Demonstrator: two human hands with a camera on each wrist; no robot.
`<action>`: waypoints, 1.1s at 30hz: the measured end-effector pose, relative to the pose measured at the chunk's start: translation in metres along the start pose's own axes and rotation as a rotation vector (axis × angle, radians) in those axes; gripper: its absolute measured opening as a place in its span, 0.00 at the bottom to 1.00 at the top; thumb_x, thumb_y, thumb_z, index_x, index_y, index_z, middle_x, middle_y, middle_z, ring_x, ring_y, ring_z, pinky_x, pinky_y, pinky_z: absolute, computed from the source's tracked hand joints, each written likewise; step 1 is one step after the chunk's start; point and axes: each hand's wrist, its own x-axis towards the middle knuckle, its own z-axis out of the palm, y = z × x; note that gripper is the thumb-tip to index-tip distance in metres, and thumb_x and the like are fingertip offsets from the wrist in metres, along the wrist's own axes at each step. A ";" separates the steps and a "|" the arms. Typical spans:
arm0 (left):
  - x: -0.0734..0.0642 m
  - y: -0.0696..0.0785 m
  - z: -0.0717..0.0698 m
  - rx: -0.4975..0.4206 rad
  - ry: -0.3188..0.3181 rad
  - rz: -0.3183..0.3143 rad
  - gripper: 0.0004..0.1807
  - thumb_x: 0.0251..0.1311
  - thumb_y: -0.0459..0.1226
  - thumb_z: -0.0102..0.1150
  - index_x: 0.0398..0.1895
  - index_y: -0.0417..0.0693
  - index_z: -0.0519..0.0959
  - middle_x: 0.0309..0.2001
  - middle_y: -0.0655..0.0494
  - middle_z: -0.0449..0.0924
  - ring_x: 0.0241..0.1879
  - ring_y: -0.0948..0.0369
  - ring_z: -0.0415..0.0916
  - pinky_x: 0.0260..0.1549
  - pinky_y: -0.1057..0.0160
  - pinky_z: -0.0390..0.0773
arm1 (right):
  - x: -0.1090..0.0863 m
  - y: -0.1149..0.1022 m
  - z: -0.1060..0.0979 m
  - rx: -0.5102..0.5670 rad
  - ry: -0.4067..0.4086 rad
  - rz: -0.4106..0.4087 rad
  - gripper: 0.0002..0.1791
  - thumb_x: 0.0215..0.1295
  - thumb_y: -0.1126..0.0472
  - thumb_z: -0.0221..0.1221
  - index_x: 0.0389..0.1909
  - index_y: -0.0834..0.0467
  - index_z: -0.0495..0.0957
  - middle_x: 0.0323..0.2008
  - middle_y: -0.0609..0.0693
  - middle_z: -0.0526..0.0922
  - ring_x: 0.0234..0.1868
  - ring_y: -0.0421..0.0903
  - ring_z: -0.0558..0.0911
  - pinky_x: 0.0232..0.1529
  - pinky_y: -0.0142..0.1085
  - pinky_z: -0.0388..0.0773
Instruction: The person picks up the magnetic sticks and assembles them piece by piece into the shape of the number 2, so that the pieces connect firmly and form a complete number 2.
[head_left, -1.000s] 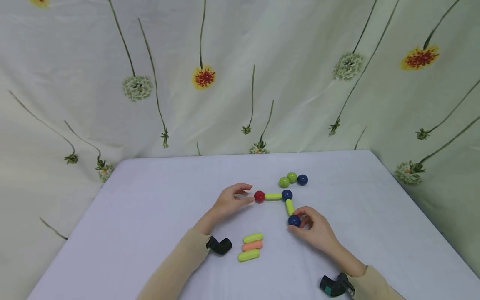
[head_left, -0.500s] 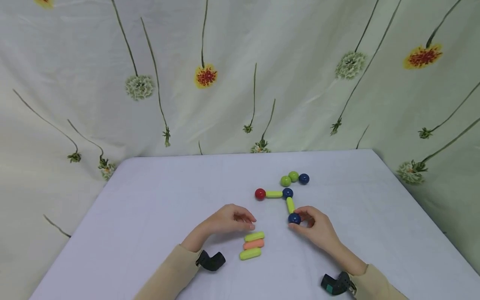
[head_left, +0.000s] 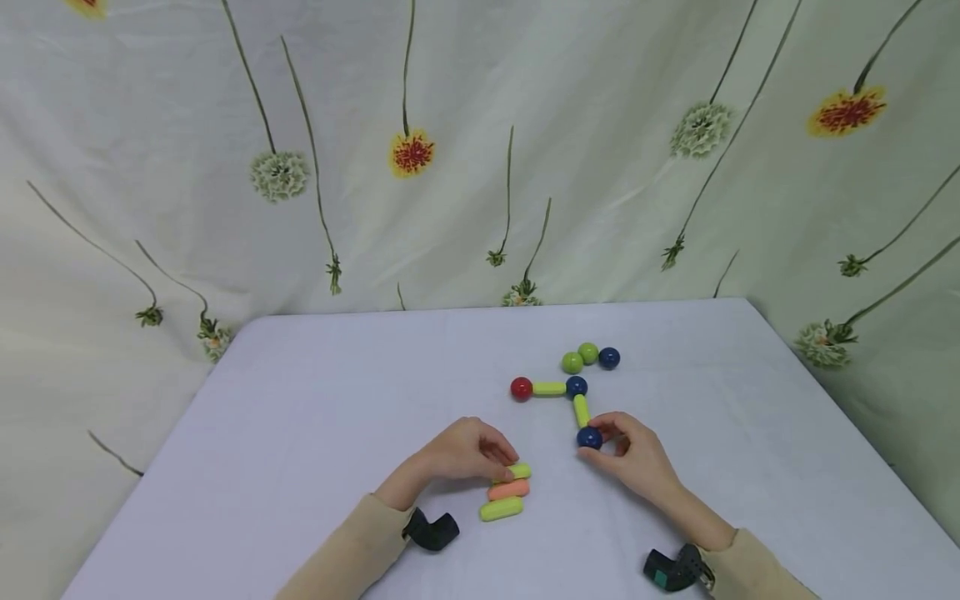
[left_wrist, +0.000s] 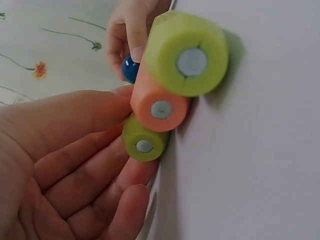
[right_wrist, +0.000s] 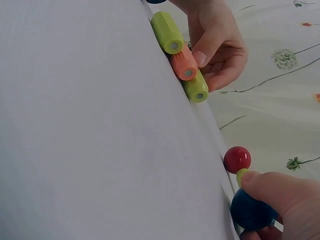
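Three magnetic rods lie side by side at the front of the table: a near lime rod [head_left: 501, 509], an orange rod [head_left: 508, 490] and a far lime rod [head_left: 521, 472]. Pale metal discs show in their ends in the left wrist view. My left hand [head_left: 471, 452] pinches the far lime rod [left_wrist: 144, 142], thumb tip close against the orange one. My right hand [head_left: 633, 457] holds a blue ball [head_left: 589, 437] between thumb and fingers. From that ball a lime rod [head_left: 581, 411] runs to a second blue ball [head_left: 577, 387], then another lime rod [head_left: 549, 388] to a red ball [head_left: 521, 388].
Behind the chain sit two green balls [head_left: 572, 362] and a loose blue ball [head_left: 609, 358]. All rest on a white-covered table [head_left: 337, 375]. A flower-printed curtain [head_left: 450, 233] hangs behind the table's back edge.
My left hand has left the red ball, come back toward the front and taken hold of the far lime rod. My right hand stays on the blue ball.
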 end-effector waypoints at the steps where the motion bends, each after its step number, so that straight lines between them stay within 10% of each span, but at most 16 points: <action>1: 0.000 0.000 0.001 0.005 0.006 0.006 0.09 0.49 0.40 0.70 0.35 0.52 0.85 0.30 0.66 0.82 0.32 0.67 0.79 0.36 0.68 0.77 | 0.000 0.000 0.000 -0.001 -0.001 0.002 0.21 0.46 0.55 0.73 0.42 0.55 0.79 0.33 0.43 0.79 0.29 0.41 0.73 0.27 0.30 0.69; 12: 0.003 0.002 0.002 -0.038 0.042 0.107 0.12 0.52 0.37 0.68 0.39 0.43 0.84 0.34 0.62 0.83 0.33 0.66 0.79 0.36 0.68 0.77 | 0.001 0.001 0.001 -0.003 -0.014 0.000 0.21 0.47 0.55 0.72 0.42 0.56 0.79 0.33 0.44 0.79 0.30 0.40 0.73 0.27 0.30 0.69; 33: 0.031 0.006 -0.001 -0.045 0.060 0.094 0.07 0.54 0.38 0.66 0.36 0.50 0.85 0.33 0.64 0.82 0.34 0.66 0.77 0.38 0.67 0.76 | 0.002 0.004 0.000 -0.014 -0.014 -0.007 0.22 0.47 0.54 0.72 0.43 0.55 0.79 0.32 0.43 0.80 0.30 0.40 0.74 0.27 0.30 0.69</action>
